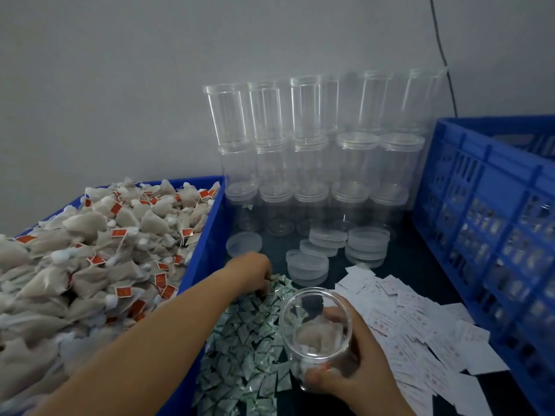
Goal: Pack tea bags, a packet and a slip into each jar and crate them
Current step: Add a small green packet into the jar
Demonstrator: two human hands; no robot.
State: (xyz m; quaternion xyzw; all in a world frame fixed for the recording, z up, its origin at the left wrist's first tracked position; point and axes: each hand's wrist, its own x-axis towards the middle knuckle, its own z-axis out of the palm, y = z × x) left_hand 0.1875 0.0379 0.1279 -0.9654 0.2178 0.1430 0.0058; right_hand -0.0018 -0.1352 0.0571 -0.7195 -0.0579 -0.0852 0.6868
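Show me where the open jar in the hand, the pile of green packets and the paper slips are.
open jar (315, 331), head view, its clear wall
green packets (249, 334), head view, pile's middle
paper slips (420, 322), head view, middle slip

A small packing workshop: blue crates, a bin of tea bags, stacked empty jars, loose lids, plain grey wall.

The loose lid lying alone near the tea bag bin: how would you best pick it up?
Probably by its rim, from above. The lid lies flat with its open side up, apart from the lid stacks, so its thin raised wall is free to pinch. The bin stands close on its left, so coming straight down or from the right looks easiest.
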